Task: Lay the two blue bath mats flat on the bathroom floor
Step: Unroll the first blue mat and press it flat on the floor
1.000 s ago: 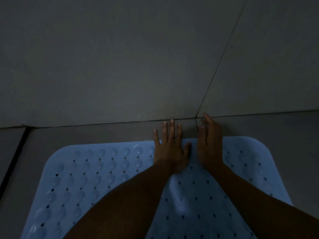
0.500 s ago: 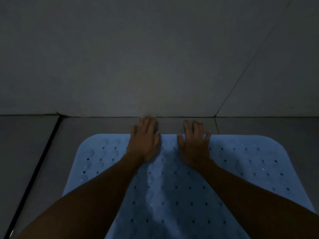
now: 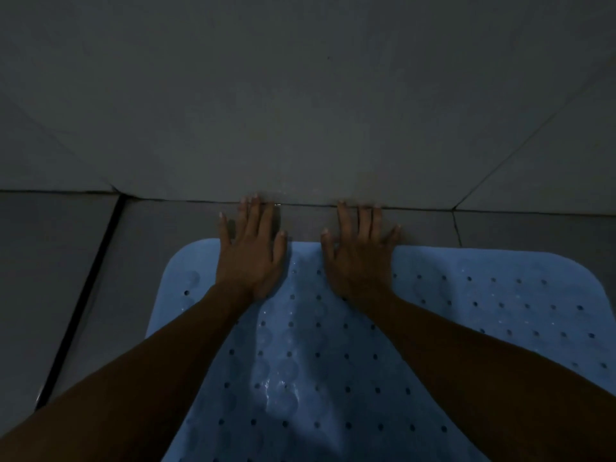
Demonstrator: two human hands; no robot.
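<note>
One light blue bath mat with rows of small holes lies flat on the grey tiled floor, its far edge a short way from the wall. My left hand rests palm down on the far edge of the mat, fingers spread and reaching past it onto the tile. My right hand lies the same way a hand's width to the right. Both hold nothing. My forearms cover part of the mat. A second mat is not in view.
A grey tiled wall rises just beyond my fingertips, meeting the floor at a dark grout line. A dark floor joint runs diagonally on the left. The scene is dim.
Both hands have slid forward over the mat's far edge toward the wall and moved apart; the right hand has turned from edge-on to flat. The view has shifted left.
</note>
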